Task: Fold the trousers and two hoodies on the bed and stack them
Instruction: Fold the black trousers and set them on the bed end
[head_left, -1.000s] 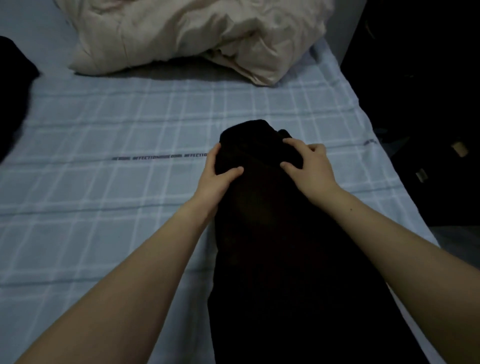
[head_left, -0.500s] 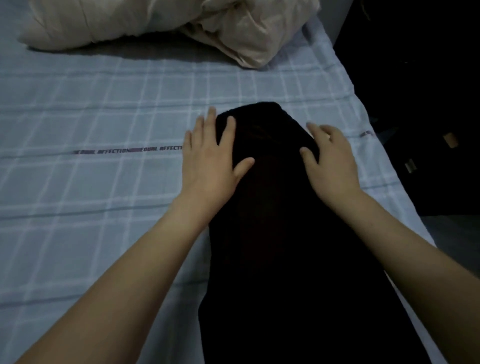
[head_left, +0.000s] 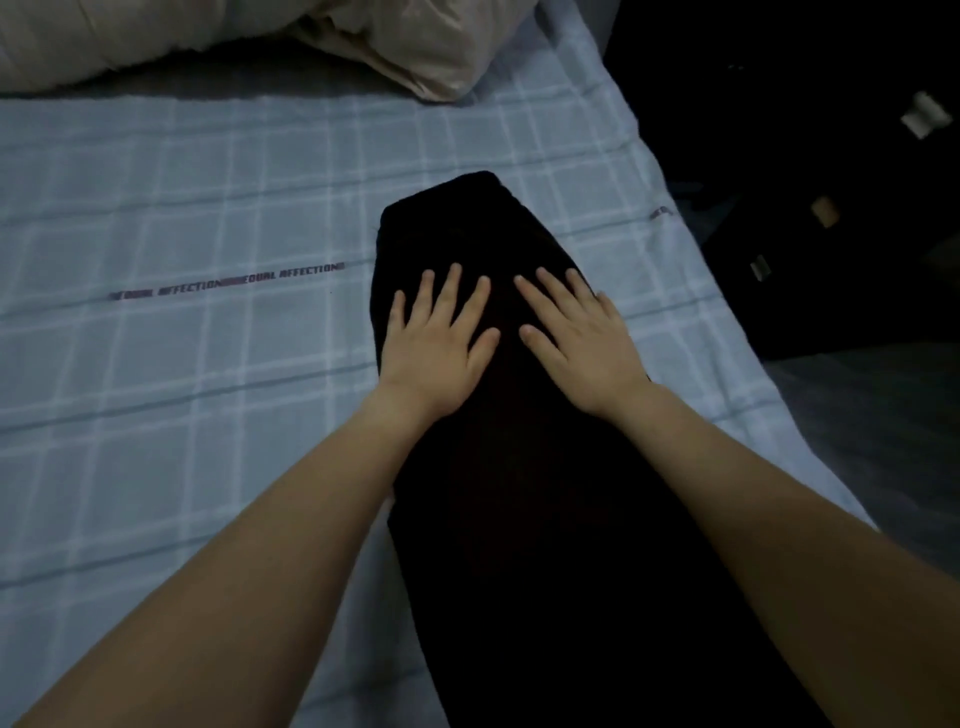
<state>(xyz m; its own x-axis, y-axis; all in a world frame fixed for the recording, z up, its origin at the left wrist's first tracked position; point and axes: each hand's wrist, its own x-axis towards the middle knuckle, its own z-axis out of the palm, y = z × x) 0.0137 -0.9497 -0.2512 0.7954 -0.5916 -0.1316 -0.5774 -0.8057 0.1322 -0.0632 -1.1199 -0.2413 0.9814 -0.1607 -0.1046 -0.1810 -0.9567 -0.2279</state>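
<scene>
Black trousers (head_left: 524, 519) lie in a long narrow strip on the bed (head_left: 182, 426), near its right edge. The left hand (head_left: 436, 345) and right hand (head_left: 579, 345) rest flat on them side by side, fingers straight and spread, short of the far end. A crumpled beige duvet (head_left: 363, 41) lies beyond

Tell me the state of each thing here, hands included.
Black garment, laid flat in a long narrow strip.
Left hand, open, pressing the garment.
Right hand, open, pressing the garment.
Checked sheet, spread out, lightly creased.
Beige duvet, bunched at the far end.
</scene>
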